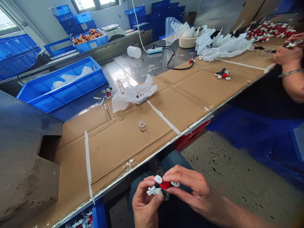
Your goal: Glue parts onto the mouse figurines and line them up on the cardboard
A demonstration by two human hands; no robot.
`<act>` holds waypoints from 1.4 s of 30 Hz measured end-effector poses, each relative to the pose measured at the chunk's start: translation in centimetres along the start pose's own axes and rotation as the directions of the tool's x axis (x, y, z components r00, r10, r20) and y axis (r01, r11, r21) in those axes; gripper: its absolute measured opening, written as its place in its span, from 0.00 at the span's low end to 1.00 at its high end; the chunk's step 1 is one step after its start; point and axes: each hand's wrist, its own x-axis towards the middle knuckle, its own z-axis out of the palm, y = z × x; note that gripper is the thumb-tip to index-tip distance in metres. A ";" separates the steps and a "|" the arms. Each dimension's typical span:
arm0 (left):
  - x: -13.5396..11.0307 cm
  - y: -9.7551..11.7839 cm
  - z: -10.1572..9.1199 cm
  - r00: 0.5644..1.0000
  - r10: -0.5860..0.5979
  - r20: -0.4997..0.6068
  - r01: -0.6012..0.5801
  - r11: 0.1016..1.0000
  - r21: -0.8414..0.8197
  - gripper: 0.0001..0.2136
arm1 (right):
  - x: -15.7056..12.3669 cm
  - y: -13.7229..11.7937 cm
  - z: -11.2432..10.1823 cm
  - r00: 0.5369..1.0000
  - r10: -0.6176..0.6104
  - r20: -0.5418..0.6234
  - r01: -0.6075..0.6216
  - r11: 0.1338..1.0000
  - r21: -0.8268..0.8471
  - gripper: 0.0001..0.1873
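Over my lap, just off the front edge of the bench, both hands grip one small red, white and black cartoon-mouse figurine (165, 185). My left hand (146, 201) pinches its white parts between thumb and fingers. From the other side, my right hand (190, 186) presses the red body with fingertips and thumb. My fingers cover part of the figurine, so its head cannot be made out clearly. On the cardboard beyond my hands sits a small clear ring-shaped cup (142, 126). Behind it lies crumpled white plastic (135, 95) with dark bits in it.
A finished-looking mouse figurine (108, 92) stands near the blue bin (64, 82). Another figurine (222, 74) lies to the right. At far right, a co-worker's hands (288, 53) hold something beside a figurine pile (270, 31). A grey metal housing (26, 152) blocks the left.
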 end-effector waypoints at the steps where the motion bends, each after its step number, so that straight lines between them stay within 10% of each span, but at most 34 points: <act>1: -0.1 0.0 0.1 1.000 0.019 -0.003 -0.019 1.000 0.013 0.17 | 0.0 0.0 0.1 0.999 0.036 -0.011 -0.035 0.999 0.023 0.07; 9: -0.1 0.1 -0.2 0.998 0.061 -0.016 -0.061 0.998 0.031 0.18 | 0.2 -0.4 0.5 0.929 0.369 -0.029 -0.351 0.902 0.251 0.06; 25: -0.1 0.0 -0.5 0.999 0.050 -0.017 -0.050 0.999 0.013 0.17 | 0.2 -0.4 0.5 0.978 0.197 -0.070 -0.186 0.972 0.146 0.09; 32: -0.5 0.1 -0.5 0.996 0.088 -0.022 -0.086 0.994 0.060 0.26 | 0.8 -0.3 1.2 0.733 0.674 0.087 -0.579 0.553 0.599 0.17; 42: -0.5 0.2 -0.2 0.989 0.035 -0.142 -0.040 0.999 -0.029 0.24 | 1.4 -0.7 1.4 0.695 0.706 0.134 -0.608 0.480 0.632 0.16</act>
